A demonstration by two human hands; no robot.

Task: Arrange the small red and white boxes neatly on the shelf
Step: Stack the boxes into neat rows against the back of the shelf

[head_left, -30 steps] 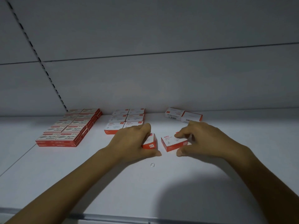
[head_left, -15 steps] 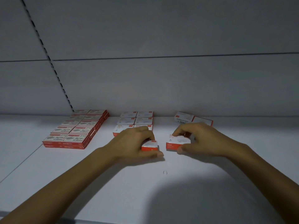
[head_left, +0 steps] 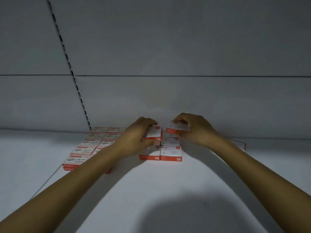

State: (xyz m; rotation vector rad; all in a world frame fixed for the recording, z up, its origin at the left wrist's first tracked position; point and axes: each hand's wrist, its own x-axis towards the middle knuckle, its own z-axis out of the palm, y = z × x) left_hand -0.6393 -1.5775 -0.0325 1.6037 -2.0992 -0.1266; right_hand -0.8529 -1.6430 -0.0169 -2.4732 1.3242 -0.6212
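L hand (head_left: 136, 138) grips a box (head_left: 154, 132); R hand (head_left: 193, 130) pinches a 2nd box (head_left: 178, 128). Both are held just above the rear of the white-top block (head_left: 170, 151) mid shelf (head_left: 151, 190), side by side w/ a small gap. Red stack (head_left: 84, 150) sits left of the block, partly hidden by the L arm.

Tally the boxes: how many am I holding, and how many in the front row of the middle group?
Held boxes: 2, left box in left hand, right box in right hand
Front-row boxes: 2, front-left box, front-right box
Total: 4
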